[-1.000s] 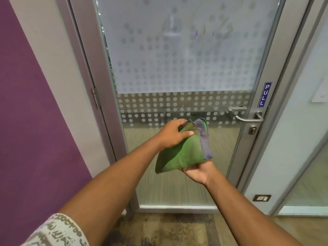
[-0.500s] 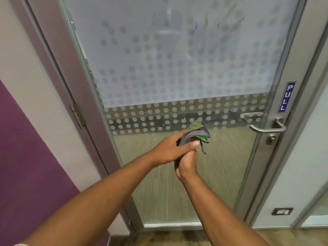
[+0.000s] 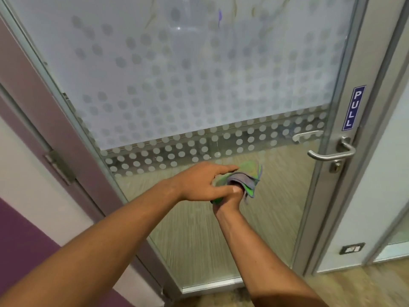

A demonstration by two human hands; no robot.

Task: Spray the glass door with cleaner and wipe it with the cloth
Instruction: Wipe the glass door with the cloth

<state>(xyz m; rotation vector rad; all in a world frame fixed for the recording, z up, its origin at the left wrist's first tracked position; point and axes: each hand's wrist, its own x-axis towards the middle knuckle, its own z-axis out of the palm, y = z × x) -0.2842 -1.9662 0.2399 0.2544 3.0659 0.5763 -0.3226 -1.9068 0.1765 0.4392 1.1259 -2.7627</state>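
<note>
Green-and-grey bunched microfibre cloth [image 3: 245,179] held in front of frosted dotted glass door [image 3: 199,85], below dot band. Right hand [image 3: 230,199] closed round it, left hand [image 3: 203,182] pinching top.

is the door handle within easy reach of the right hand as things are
Probably yes: nothing lies between the right hand and the door handle, up to its right, but its grip is shut on the cloth.

Cloth [image 3: 244,178] bunched between both hands in front of door [image 3: 199,89]. Left hand [image 3: 199,183] on top, its fingers [image 3: 223,169] over cloth; right hand [image 3: 230,199] under. Handle [image 3: 329,155] right of fingers, sign [image 3: 350,108] above it. Hinge [image 3: 59,166] far left.
</note>
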